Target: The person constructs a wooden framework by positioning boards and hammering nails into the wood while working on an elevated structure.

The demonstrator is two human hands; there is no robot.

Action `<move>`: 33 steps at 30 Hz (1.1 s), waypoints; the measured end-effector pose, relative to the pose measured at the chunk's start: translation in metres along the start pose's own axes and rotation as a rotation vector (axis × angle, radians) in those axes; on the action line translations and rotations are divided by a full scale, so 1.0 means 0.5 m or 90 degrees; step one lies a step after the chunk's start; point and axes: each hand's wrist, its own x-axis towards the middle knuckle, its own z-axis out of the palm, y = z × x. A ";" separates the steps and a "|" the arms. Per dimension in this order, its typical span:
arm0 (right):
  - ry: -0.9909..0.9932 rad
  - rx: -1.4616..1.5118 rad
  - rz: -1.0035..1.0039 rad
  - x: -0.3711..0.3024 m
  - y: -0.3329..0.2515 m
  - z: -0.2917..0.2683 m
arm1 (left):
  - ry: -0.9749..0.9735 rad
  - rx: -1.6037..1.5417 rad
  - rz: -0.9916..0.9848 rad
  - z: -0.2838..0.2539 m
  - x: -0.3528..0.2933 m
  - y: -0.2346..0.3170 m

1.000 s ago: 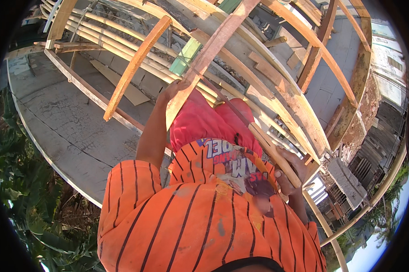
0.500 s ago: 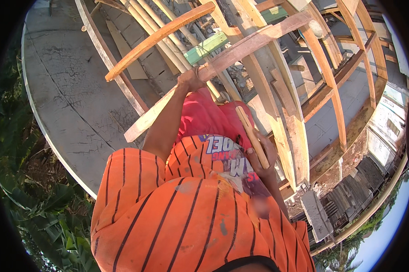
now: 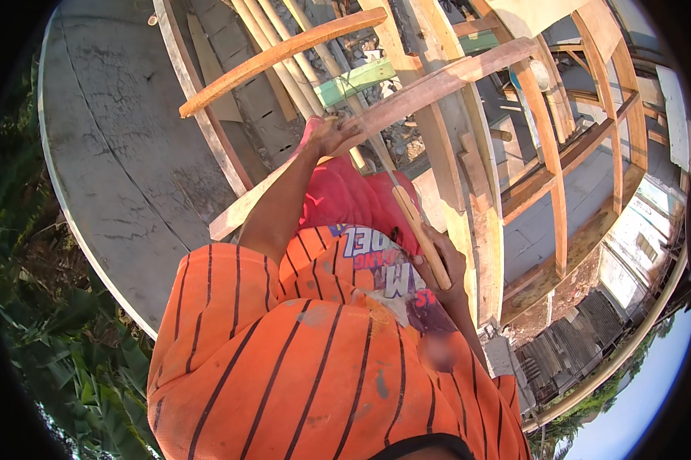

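Note:
My left hand [image 3: 328, 138] is closed round the edge of a long wooden plank [image 3: 430, 90], which slants from lower left to upper right across the timber framing. Below and to the right, my right hand [image 3: 445, 261] is wrapped round the long pale wooden handle [image 3: 414, 224] of a tool. From the handle's far end a thin metal strip [image 3: 381, 156] runs up to the plank near my left hand. Seen nearly edge-on, its exact kind cannot be made out. Red cloth [image 3: 341, 192] over my legs lies between the hands.
Curved timber ribs [image 3: 548, 115] with crosspieces stand to the right. A loose curved board [image 3: 284, 57] and a green-painted block [image 3: 357, 80] lie beyond the plank, beside several bamboo poles [image 3: 288, 77]. A grey cracked slab [image 3: 123, 161] spreads left, with leafy plants [image 3: 85, 368] past its edge.
My view has turned slightly, so the framing at right sits farther left. The tool's thin metal strip shows more clearly against the plank. Both hands keep their holds.

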 end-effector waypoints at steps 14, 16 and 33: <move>-0.028 -0.029 0.017 0.089 -0.027 0.018 | 0.005 0.086 0.002 -0.003 -0.030 0.008; 0.019 -0.106 -0.041 0.025 -0.002 0.007 | -0.043 0.039 -0.005 -0.007 -0.018 0.006; 0.013 0.098 0.074 0.137 0.002 0.056 | -0.076 0.012 0.217 0.043 0.040 -0.074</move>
